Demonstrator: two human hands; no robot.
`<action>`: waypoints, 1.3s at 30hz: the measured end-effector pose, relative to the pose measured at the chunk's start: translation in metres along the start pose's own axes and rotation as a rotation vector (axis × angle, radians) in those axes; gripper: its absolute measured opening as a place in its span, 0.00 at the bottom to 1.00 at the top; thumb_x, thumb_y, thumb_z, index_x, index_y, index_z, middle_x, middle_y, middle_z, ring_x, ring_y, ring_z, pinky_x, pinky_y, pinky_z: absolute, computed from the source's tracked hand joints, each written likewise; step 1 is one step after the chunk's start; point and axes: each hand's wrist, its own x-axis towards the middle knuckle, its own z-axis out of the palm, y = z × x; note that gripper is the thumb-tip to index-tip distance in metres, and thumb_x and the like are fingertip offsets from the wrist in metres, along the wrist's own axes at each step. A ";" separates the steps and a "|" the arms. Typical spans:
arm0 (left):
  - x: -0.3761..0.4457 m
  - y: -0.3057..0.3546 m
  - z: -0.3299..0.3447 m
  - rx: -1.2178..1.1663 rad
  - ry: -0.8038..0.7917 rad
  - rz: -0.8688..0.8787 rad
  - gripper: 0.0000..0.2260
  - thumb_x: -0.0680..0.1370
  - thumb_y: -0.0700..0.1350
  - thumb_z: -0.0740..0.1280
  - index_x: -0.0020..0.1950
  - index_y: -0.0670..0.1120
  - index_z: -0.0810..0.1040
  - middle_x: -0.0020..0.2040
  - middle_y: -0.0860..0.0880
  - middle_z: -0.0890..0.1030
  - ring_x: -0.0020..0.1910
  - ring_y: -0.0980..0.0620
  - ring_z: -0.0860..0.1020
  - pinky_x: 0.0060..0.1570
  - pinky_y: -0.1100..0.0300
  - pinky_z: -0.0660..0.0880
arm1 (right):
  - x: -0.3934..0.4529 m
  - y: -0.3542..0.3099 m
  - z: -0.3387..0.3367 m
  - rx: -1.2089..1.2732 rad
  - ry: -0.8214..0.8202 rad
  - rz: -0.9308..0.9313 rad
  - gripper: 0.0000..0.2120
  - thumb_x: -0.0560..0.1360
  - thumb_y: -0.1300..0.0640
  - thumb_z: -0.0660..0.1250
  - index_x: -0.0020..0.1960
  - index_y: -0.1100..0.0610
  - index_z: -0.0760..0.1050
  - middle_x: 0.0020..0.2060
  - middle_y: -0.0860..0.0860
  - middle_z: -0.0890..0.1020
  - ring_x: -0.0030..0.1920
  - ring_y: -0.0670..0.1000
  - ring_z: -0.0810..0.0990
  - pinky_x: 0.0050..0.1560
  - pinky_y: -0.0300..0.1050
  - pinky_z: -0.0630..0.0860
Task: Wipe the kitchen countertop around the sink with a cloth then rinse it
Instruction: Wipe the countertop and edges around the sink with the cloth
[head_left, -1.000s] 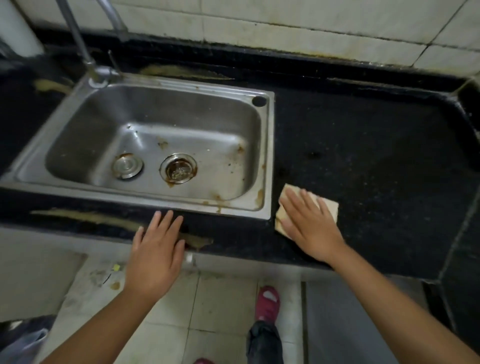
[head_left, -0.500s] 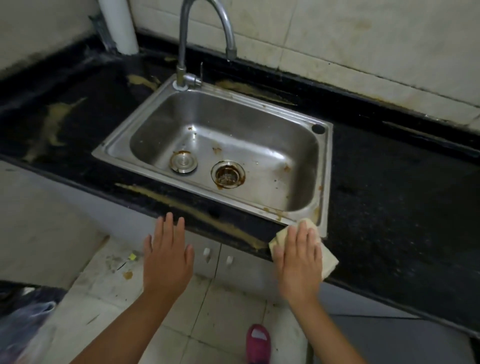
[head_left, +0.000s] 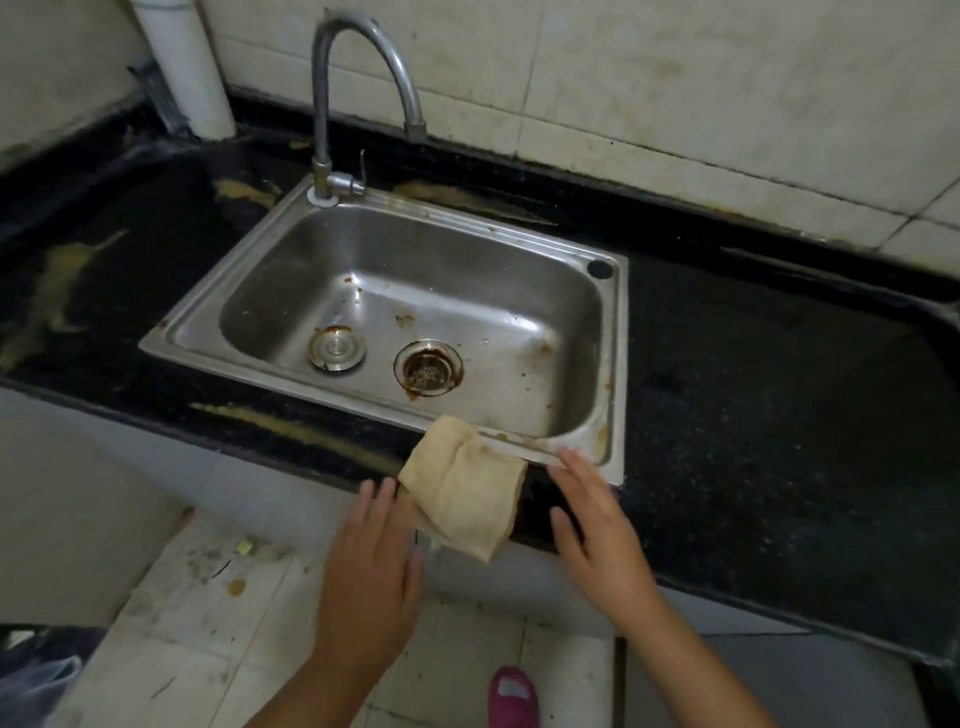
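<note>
Wiping the near strip of the bench looks like the step in hand, with most of the work still ahead. Far left, tan streaks lie on the black top; a longer smear runs along the near edge in front of the sink. A good pass would probably start at that smear and pull toward the sink rim, cloth flat under a full palm, so grime ends up at the basin, not on the floor.

Left hand: fingers straight and close together, hovering just below the bench edge, fingertips at or under the cloth's left corner; contact unclear. It holds nothing.

Cloth: beige, folded, rumpled, darker soiling near its far right corner. It lies on the near bench edge, far corner on the sink's front rim, near corner hanging over the edge. It looks unsteady there and could slip off.

Right hand: fingers extended, loosely spread, just right of the cloth, not gripping it; fingertips near the sink's near right corner.

Basin: rust-stained drain, plug beside it on the left. The faucet stands at the far rim, no water running, ready for the rinse.
</note>
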 end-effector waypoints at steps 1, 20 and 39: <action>0.006 0.017 0.005 -0.013 0.010 0.051 0.18 0.79 0.49 0.48 0.62 0.41 0.67 0.59 0.39 0.78 0.63 0.44 0.66 0.53 0.46 0.75 | -0.005 0.014 -0.009 -0.057 0.054 0.047 0.22 0.76 0.52 0.52 0.63 0.64 0.72 0.65 0.51 0.67 0.69 0.48 0.60 0.71 0.49 0.57; 0.075 -0.008 -0.001 0.119 -0.123 -0.326 0.22 0.81 0.48 0.47 0.75 0.43 0.56 0.76 0.42 0.52 0.75 0.43 0.48 0.72 0.50 0.47 | -0.012 0.007 0.016 -0.387 -0.005 -0.096 0.19 0.78 0.49 0.49 0.64 0.56 0.64 0.64 0.58 0.75 0.67 0.57 0.61 0.70 0.52 0.49; 0.102 -0.094 -0.031 0.146 -0.188 -0.601 0.25 0.81 0.52 0.47 0.76 0.47 0.44 0.77 0.44 0.41 0.75 0.44 0.38 0.71 0.46 0.37 | 0.050 -0.061 0.078 -0.521 -0.270 -0.102 0.29 0.81 0.47 0.37 0.63 0.53 0.75 0.64 0.52 0.76 0.64 0.57 0.74 0.65 0.53 0.57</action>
